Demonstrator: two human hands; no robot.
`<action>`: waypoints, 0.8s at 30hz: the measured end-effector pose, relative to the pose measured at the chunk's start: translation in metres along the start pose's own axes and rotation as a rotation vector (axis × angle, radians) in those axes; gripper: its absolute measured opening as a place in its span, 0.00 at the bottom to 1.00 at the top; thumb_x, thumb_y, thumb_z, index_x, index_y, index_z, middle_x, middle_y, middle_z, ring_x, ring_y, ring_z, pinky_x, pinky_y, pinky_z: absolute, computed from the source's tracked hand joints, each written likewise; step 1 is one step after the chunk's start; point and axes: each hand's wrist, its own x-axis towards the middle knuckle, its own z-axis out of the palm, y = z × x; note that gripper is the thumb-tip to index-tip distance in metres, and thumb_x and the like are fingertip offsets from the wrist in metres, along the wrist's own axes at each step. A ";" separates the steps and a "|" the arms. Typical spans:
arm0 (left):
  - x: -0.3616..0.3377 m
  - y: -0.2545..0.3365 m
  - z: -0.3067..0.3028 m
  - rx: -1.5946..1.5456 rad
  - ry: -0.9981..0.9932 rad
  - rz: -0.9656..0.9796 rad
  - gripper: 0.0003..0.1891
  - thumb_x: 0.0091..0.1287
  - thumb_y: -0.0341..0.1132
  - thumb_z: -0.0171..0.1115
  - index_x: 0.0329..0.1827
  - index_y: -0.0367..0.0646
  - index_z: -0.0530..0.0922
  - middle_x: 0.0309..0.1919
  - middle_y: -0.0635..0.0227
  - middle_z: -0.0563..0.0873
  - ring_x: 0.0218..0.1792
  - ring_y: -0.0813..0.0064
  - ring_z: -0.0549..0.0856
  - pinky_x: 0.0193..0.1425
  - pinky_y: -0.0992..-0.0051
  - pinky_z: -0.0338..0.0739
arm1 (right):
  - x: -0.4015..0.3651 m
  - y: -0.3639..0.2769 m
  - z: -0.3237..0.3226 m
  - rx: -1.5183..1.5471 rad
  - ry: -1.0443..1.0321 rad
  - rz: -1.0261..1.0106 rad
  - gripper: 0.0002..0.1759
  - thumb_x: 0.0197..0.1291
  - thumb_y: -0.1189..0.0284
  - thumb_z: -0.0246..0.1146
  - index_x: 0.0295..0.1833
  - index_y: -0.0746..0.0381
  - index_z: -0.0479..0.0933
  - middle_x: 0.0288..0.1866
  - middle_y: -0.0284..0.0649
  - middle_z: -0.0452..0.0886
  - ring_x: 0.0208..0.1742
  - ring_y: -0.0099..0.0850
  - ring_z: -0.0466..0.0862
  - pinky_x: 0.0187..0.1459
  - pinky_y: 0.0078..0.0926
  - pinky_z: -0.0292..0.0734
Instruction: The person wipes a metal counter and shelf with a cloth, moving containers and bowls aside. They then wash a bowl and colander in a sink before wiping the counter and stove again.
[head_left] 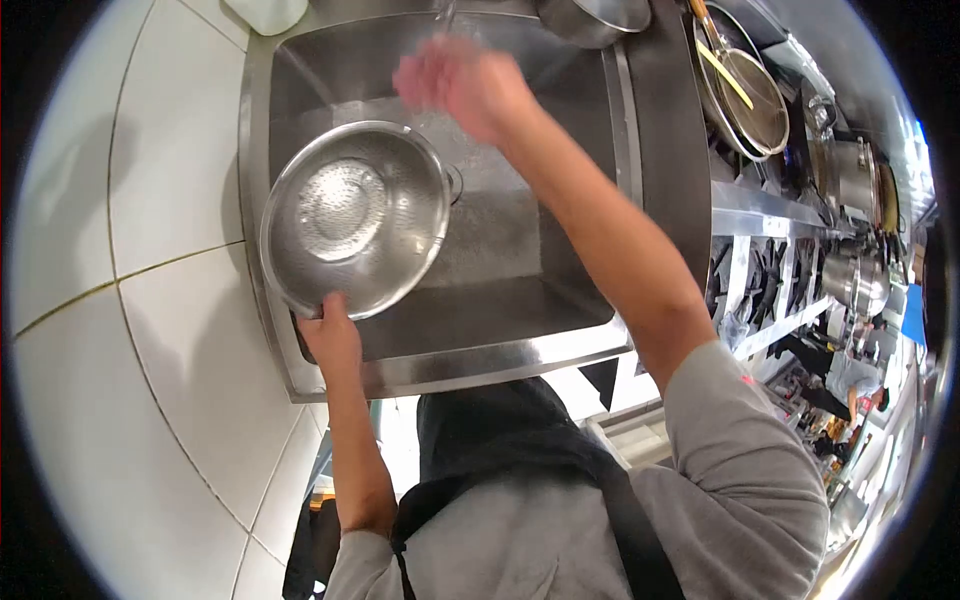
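Observation:
A shiny steel colander (pixel 405 225), dotted with small holes and with a loop handle at its right side, is tilted over the left part of the sink (pixel 490 345). My left hand (pixel 333 338) grips its near rim, thumb on the inside. Higher up, near the back of the sink, my right hand (pixel 465 85) is raised below the faucet (pixel 446 12). Motion smears its fingers, so their pose and anything in them cannot be made out. It is apart from the colander.
A steel pot (pixel 597 18) stands at the sink's back right corner, and a white container (pixel 268 12) at the back left. White wall tiles (pixel 180 180) border the left. To the right are strainers (pixel 752 100), stove burners (pixel 765 280), pots (pixel 853 285) and another person (pixel 852 378) farther off.

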 end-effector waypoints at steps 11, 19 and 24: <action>-0.017 0.043 -0.041 0.357 0.086 0.120 0.26 0.75 0.39 0.63 0.61 0.19 0.76 0.58 0.44 0.86 0.56 0.56 0.86 0.63 0.60 0.77 | 0.067 -0.035 0.001 -1.951 0.250 -0.711 0.25 0.54 0.71 0.64 0.60 0.62 0.81 0.60 0.49 0.84 0.63 0.48 0.81 0.63 0.47 0.78; -0.038 0.133 -0.041 0.287 -0.065 1.018 0.32 0.73 0.25 0.48 0.81 0.28 0.58 0.78 0.45 0.65 0.75 0.54 0.73 0.80 0.62 0.67 | -0.123 0.042 -0.058 -1.761 0.429 0.074 0.48 0.59 0.69 0.69 0.84 0.57 0.56 0.87 0.63 0.38 0.84 0.62 0.55 0.74 0.60 0.65; -0.035 0.157 -0.021 0.527 -0.067 0.925 0.30 0.73 0.26 0.48 0.78 0.22 0.59 0.75 0.41 0.68 0.71 0.54 0.76 0.77 0.62 0.71 | -0.209 0.039 -0.029 -1.819 0.372 -0.081 0.52 0.56 0.65 0.73 0.85 0.54 0.57 0.87 0.65 0.39 0.84 0.62 0.54 0.75 0.60 0.63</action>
